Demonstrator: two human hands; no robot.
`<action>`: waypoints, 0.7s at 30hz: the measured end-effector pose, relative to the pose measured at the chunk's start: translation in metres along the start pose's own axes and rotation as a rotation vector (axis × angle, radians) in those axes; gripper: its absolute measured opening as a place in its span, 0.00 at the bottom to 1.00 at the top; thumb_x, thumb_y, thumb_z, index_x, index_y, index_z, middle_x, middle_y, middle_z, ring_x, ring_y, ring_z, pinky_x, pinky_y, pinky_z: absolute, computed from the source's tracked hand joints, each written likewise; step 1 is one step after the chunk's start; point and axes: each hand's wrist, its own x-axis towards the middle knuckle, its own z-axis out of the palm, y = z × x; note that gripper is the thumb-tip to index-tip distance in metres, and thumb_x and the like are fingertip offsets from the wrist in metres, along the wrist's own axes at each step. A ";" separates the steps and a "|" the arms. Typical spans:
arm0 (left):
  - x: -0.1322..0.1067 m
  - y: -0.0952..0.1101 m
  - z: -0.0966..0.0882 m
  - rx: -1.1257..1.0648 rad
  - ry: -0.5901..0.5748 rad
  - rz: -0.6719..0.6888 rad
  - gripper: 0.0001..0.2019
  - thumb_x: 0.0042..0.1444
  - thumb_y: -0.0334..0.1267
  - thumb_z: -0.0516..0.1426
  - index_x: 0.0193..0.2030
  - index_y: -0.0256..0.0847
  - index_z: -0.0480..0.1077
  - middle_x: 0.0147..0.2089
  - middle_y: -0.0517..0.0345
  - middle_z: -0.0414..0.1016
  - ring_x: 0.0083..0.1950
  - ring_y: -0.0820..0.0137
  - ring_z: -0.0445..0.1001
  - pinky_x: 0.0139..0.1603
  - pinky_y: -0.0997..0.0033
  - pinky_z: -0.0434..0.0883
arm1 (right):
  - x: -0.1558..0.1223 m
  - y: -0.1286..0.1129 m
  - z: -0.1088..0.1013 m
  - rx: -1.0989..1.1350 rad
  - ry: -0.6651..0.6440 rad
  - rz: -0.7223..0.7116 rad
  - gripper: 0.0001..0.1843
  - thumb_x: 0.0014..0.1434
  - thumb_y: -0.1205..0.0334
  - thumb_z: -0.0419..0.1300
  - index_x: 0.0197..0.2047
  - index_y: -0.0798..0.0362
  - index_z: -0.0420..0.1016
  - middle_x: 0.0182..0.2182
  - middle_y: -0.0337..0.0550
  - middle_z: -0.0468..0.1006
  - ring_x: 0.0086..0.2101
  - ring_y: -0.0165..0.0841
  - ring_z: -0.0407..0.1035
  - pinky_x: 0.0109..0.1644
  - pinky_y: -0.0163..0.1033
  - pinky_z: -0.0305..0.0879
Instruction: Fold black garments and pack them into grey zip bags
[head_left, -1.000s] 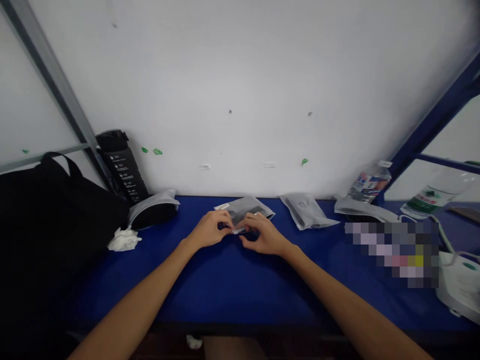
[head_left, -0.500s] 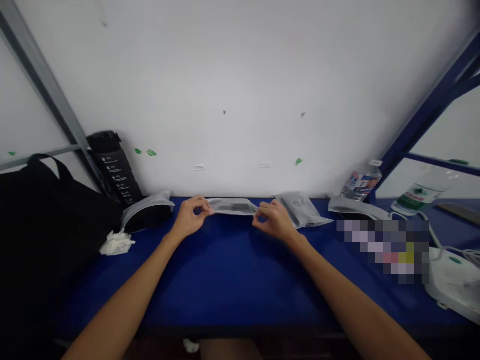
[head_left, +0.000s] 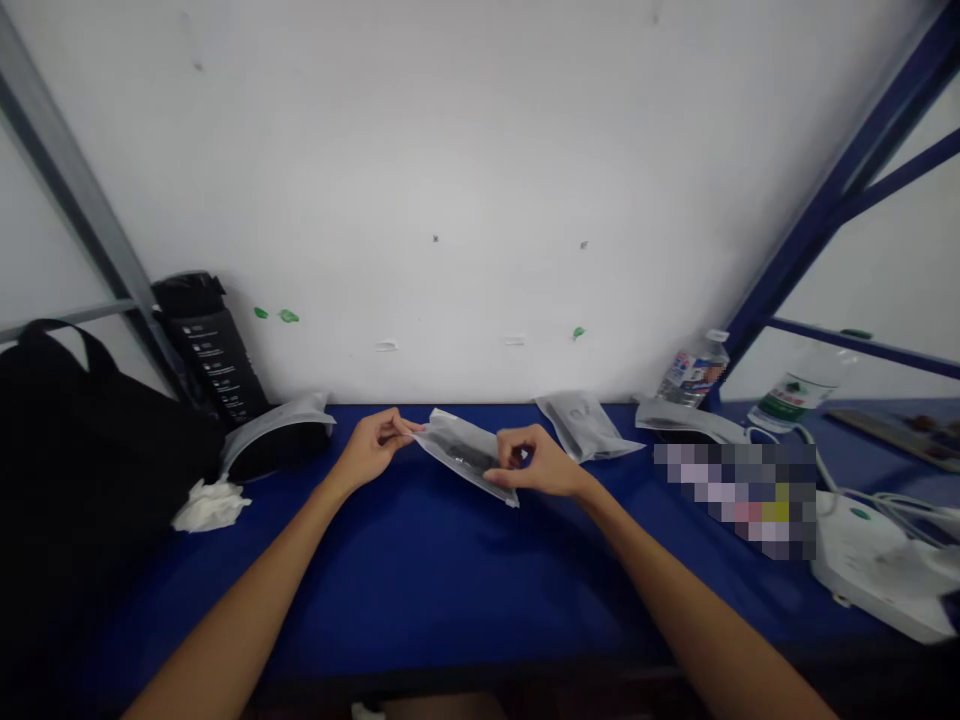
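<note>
A frosted zip bag (head_left: 459, 447) with something dark inside hangs tilted between my two hands, above the blue tabletop. My left hand (head_left: 373, 447) pinches its upper left corner between thumb and fingers. Over at the bag's right end, my right hand (head_left: 536, 461) is closed on the edge, thumb in front and fingers curled. What the dark content is, I cannot make out. Just behind my right hand lies another frosted bag (head_left: 589, 425) with a grey item in it.
At the left are a black bag (head_left: 82, 480), a dark bottle (head_left: 210, 350), a frosted pouch (head_left: 281, 430) and crumpled tissue (head_left: 211, 505). Rightward stand two clear bottles (head_left: 694, 372), (head_left: 799, 395), another frosted pouch (head_left: 686, 418), a blurred-out item (head_left: 742, 495) and a white power strip (head_left: 877, 555).
The held bag has turned from nearly level to slanting, its right end lowered towards me. My right hand has moved down with it. The whole view has shifted slightly.
</note>
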 end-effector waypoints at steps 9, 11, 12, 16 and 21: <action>0.000 -0.007 0.017 0.198 0.004 -0.040 0.11 0.60 0.46 0.63 0.44 0.43 0.74 0.56 0.47 0.84 0.54 0.56 0.85 0.59 0.53 0.79 | 0.003 -0.002 0.010 -0.233 -0.196 0.195 0.53 0.49 0.35 0.75 0.74 0.31 0.61 0.77 0.50 0.53 0.72 0.61 0.51 0.72 0.76 0.44; 0.001 -0.006 0.013 0.282 0.086 -0.023 0.12 0.61 0.46 0.61 0.45 0.43 0.74 0.52 0.48 0.84 0.50 0.57 0.86 0.56 0.54 0.80 | 0.003 0.000 0.008 -0.253 -0.159 0.172 0.52 0.48 0.45 0.78 0.73 0.32 0.64 0.76 0.49 0.55 0.70 0.60 0.56 0.71 0.75 0.46; 0.001 -0.005 0.011 0.317 0.116 -0.017 0.12 0.61 0.47 0.61 0.45 0.43 0.75 0.51 0.49 0.84 0.49 0.57 0.86 0.54 0.54 0.80 | 0.003 0.001 0.005 -0.262 -0.107 0.156 0.47 0.48 0.51 0.77 0.70 0.34 0.68 0.74 0.49 0.58 0.68 0.57 0.60 0.71 0.73 0.50; 0.002 -0.005 0.006 0.389 0.176 0.004 0.10 0.61 0.44 0.58 0.44 0.42 0.75 0.46 0.51 0.84 0.43 0.60 0.86 0.48 0.59 0.80 | 0.000 0.018 -0.025 -0.357 0.279 0.205 0.33 0.51 0.59 0.71 0.62 0.44 0.76 0.67 0.49 0.69 0.62 0.50 0.69 0.68 0.59 0.62; 0.001 -0.006 0.013 0.400 0.148 0.005 0.08 0.59 0.40 0.57 0.43 0.43 0.75 0.44 0.52 0.84 0.37 0.63 0.85 0.41 0.63 0.80 | -0.017 0.051 -0.070 -0.633 0.593 0.712 0.39 0.58 0.46 0.66 0.72 0.42 0.68 0.72 0.54 0.62 0.66 0.61 0.62 0.69 0.68 0.57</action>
